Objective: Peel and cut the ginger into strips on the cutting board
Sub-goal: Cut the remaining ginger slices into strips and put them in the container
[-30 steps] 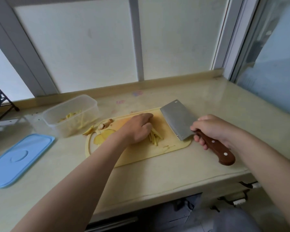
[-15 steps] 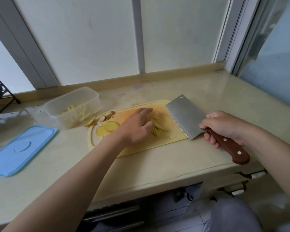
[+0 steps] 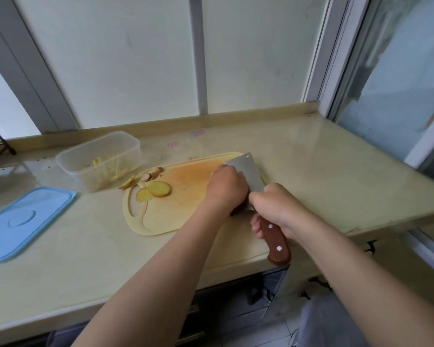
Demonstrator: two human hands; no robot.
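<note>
A yellow cutting board [image 3: 183,211] lies on the counter. My right hand [image 3: 276,209] grips the wooden handle of a cleaver [image 3: 247,171], whose blade stands over the board's right end. My left hand [image 3: 227,187] is curled, knuckles up, pressed against the blade's left face. The cut ginger strips are hidden beneath that hand and the blade. Two peeled ginger slices [image 3: 157,190] lie at the board's left part, with a small unpeeled ginger knob [image 3: 150,175] just behind them.
A clear plastic container [image 3: 100,159] with ginger strips inside stands left of the board. Its blue lid [image 3: 23,221] lies flat further left. A piece of peel [image 3: 127,184] lies between container and board. The counter's front edge runs close below my right hand.
My right hand brought the cleaver left onto the board, up against my left hand. The strips seen beside my left hand earlier are now covered.
</note>
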